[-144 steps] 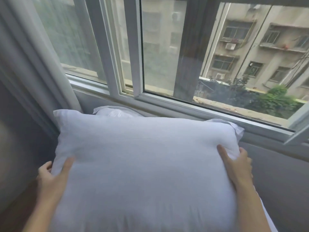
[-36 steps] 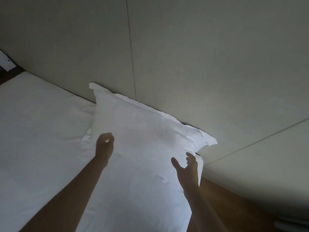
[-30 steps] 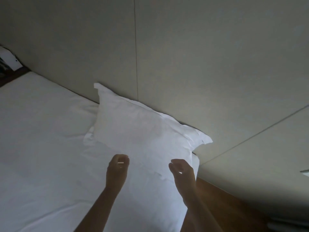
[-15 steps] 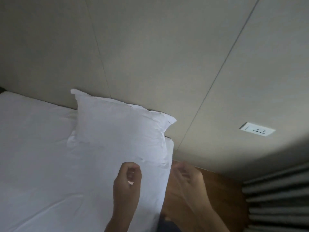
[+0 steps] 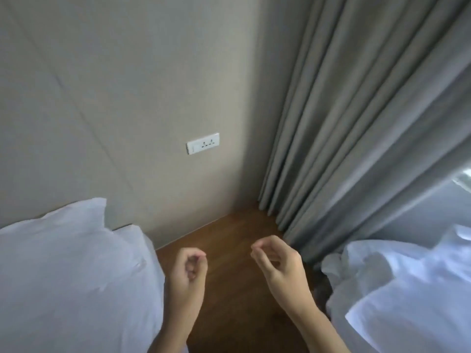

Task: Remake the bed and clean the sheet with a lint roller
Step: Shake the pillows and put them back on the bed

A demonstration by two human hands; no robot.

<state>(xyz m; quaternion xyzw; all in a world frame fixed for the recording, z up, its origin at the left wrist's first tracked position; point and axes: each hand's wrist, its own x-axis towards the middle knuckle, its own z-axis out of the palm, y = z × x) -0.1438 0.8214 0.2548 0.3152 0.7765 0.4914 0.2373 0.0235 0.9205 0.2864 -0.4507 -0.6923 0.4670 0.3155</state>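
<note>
Frankly, much of what you are looking at is cut off: the white pillow [image 5: 63, 253] runs out of the left edge, so its full shape and long axis cannot be read, and only one corner shows, pointing up against the beige wall [image 5: 122, 98]. Under it, the sheet-covered mattress corner [image 5: 132, 235] peeks out just beside the wall, and most of the bed is out of view. On the right, a crumpled heap of white bedding [image 5: 407, 289] spills past the right and bottom edges; whether it is a duvet or a second pillow is hard to say. Your left hand [image 5: 187, 272] hangs over the wooden floor [image 5: 229, 240] just beside the mattress edge, fingers loosely curled around nothing. Your right hand [image 5: 276, 264] hovers near it, also over the floor, fingers curled with the thumb near the fingertips and nothing between them. Both hands are apart from the pillow and the heap. Grey curtains [image 5: 344, 123] hang behind, and a white wall socket [image 5: 203, 143] sits on the wall.
</note>
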